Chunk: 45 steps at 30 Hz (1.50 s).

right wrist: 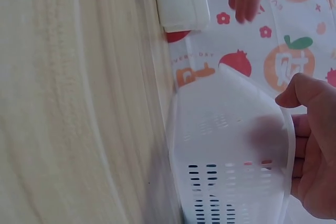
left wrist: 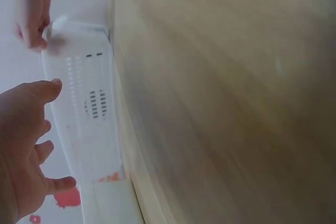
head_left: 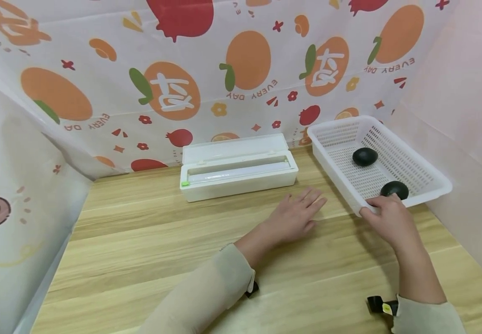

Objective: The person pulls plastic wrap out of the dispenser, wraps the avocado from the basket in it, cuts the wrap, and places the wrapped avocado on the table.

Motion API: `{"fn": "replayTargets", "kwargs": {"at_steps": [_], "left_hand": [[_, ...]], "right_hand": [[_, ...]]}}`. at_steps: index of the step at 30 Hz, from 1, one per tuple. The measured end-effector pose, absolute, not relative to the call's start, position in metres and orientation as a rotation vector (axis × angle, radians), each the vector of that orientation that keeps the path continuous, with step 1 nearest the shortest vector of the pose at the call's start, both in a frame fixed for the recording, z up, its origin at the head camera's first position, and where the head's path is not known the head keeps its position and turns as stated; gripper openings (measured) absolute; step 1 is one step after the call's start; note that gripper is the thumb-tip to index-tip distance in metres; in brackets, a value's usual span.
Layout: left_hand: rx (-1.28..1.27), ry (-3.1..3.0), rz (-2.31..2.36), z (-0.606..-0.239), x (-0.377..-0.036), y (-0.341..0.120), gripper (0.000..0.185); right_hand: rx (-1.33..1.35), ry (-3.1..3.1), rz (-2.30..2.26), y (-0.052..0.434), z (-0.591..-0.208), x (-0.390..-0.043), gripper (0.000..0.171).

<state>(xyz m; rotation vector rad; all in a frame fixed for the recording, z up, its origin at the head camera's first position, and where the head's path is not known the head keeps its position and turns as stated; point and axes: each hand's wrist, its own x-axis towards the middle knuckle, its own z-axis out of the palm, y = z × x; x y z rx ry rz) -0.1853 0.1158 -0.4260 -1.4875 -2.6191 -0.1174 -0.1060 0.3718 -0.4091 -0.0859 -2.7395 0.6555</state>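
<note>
A white perforated plastic basket [head_left: 337, 174] stands at the right of the table, with two dark, egg-shaped fruits that look like avocados inside. One avocado [head_left: 364, 157] lies toward the back, the other avocado [head_left: 394, 189] near the front corner. My right hand [head_left: 395, 222] grips the basket's front left corner, thumb on one side of the rim and fingers on the other, as the right wrist view shows. Left of the basket, my left hand [head_left: 295, 215] hovers over the wood with its fingers spread and holds nothing. In the left wrist view its fingertips overlap the basket wall [left wrist: 79, 129].
A long white box [head_left: 241, 183], lid raised, stands at the back against the fruit-print backdrop [head_left: 207, 120]. A pale roll lies inside it, and a small green piece sits at its left end. The wooden table [head_left: 141, 241] meets a pale wall sheet on the right.
</note>
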Motion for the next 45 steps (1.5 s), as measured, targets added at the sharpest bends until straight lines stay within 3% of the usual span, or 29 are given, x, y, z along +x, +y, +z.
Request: {"fn": "replayTargets", "kwargs": {"at_steps": [10,18,28,35,45], "left_hand": [[-1.385,-2.659,-0.253,-0.420,-0.202,0.065,0.064],[-1.138,-2.741,-0.192,-0.404,-0.228,0.000,0.062],[-0.892,-2.882,-0.236,-0.367,-0.254,-0.081,0.067],[-0.820,-2.935,-0.316,-0.365,-0.263,-0.113,0.067],[-0.867,-2.911,-0.325,-0.370,-0.275,-0.131,0.041]], "right_hand": [[-0.010,-2.728,0.658,0.370,-0.411,-0.110,0.041],[0.021,-2.635,0.651,0.353,-0.398,-0.119,0.050],[0.213,-2.757,0.563,0.302,-0.363,-0.170,0.056],[0.353,-2.902,0.545,0.272,-0.362,-0.211,0.057],[0.582,-3.032,0.430,0.238,-0.367,-0.259,0.045]]}}
